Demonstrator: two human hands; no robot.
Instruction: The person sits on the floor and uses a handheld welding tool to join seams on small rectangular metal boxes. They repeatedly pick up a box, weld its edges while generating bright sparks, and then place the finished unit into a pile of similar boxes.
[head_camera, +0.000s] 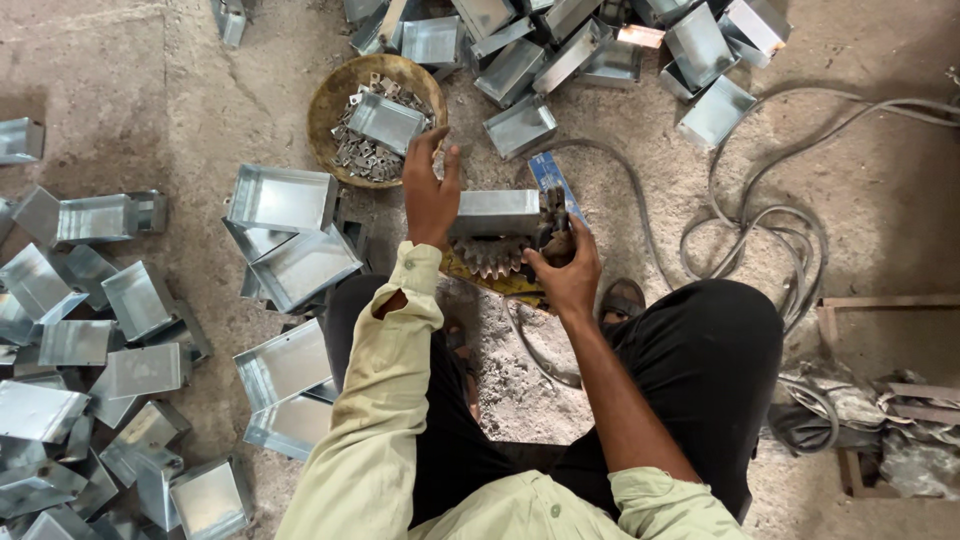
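Galvanised box (497, 212) between hands — trays crowding left.

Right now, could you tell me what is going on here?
A person crouches on a dirt floor. The left hand steadies a metal box on a toothed tool, and the right hand grips that tool's end. A round basket of small metal pieces sits ahead, with piles of boxes around.
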